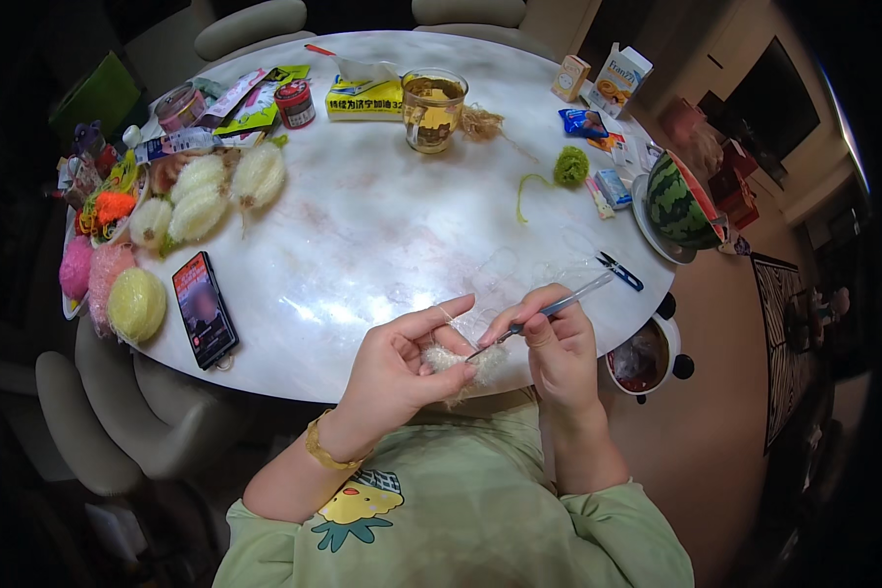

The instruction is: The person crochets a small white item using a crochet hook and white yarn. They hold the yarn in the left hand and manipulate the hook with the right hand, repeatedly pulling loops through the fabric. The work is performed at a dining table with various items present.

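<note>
Between the thumb and fingers of my left hand [404,353] is a small piece of fuzzy cream crochet work [494,361]. A strand of the yarn runs up over my raised left index finger. My right hand [562,342] grips a crochet hook [562,303] with a translucent grey-blue handle. The hook's metal tip meets the crochet work near my left thumb. Thin clear yarn [569,257] lies in loose loops on the marble table beyond my hands. Dark thread snips [621,271] rest just past the hook's handle end.
Skeins of fuzzy yarn [138,305] and a lit phone [206,309] lie on the left. A glass cup of tea [434,110] stands beside a yellow tissue pack [364,99] at the back. Rightward are a green yarn ball [571,166] and cut watermelon [680,202] on a plate.
</note>
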Demonstrator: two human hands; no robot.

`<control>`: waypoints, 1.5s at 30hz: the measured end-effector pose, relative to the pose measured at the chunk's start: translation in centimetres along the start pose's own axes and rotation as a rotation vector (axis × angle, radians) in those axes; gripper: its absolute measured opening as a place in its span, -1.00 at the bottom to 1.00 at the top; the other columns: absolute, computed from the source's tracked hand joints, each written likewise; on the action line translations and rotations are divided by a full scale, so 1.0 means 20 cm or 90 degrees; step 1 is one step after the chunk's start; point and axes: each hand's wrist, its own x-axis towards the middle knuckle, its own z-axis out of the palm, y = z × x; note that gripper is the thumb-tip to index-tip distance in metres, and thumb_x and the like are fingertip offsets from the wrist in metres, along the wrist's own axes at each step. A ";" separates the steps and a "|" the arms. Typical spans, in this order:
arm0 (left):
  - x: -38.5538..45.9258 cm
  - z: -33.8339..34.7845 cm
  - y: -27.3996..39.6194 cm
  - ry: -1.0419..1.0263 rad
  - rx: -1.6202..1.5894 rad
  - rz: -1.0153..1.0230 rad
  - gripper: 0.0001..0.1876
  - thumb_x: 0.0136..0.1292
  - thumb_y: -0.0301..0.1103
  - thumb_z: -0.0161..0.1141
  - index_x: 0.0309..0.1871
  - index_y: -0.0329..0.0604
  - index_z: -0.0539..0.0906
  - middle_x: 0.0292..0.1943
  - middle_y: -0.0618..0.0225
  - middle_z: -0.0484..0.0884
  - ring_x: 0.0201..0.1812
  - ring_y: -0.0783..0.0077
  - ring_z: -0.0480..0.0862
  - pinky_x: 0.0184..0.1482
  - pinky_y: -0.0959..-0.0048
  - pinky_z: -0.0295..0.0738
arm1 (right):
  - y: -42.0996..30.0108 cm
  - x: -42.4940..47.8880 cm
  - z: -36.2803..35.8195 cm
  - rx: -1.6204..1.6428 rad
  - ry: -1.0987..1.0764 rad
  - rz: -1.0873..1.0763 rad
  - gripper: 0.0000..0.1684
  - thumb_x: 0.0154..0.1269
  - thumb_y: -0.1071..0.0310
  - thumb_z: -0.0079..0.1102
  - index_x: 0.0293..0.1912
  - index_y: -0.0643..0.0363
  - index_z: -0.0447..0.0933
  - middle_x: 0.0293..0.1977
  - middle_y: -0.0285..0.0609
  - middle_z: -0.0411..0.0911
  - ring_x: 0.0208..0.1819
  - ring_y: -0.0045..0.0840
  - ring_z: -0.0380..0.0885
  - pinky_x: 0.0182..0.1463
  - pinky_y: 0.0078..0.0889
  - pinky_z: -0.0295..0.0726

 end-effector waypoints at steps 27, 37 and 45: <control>0.01 -0.01 -0.01 -0.054 -0.245 -0.064 -0.31 0.05 -0.68 0.24 0.31 -0.42 0.28 -0.38 0.44 0.58 -0.34 0.64 0.58 -0.22 0.64 0.51 | -0.04 -0.08 0.10 -0.148 0.129 -0.160 -0.85 0.31 0.34 0.11 -0.16 0.15 0.45 -0.36 -0.05 0.63 -0.38 -0.38 0.60 -0.31 -0.47 0.56; -0.01 0.04 -0.03 -0.038 -0.315 -0.117 -0.32 0.10 -0.70 0.21 0.33 -0.44 0.23 -0.37 0.46 0.54 -0.37 0.69 0.54 -0.25 0.70 0.48 | 0.01 0.00 0.08 -0.702 -0.075 -0.640 -0.71 -0.08 0.53 0.27 -0.24 0.18 0.63 -0.28 -0.13 0.56 -0.41 -0.42 0.56 -0.50 -0.47 0.51; 0.00 -0.02 -0.02 -0.117 -0.298 -0.080 -0.27 0.07 -0.69 0.25 0.35 -0.40 0.22 -0.40 0.43 0.57 -0.37 0.66 0.57 -0.23 0.66 0.53 | 0.00 -0.04 0.07 0.028 0.126 -0.068 -0.72 0.47 0.15 -0.15 -0.12 0.19 0.21 -0.48 0.03 0.57 -0.39 -0.24 0.66 -0.34 -0.39 0.65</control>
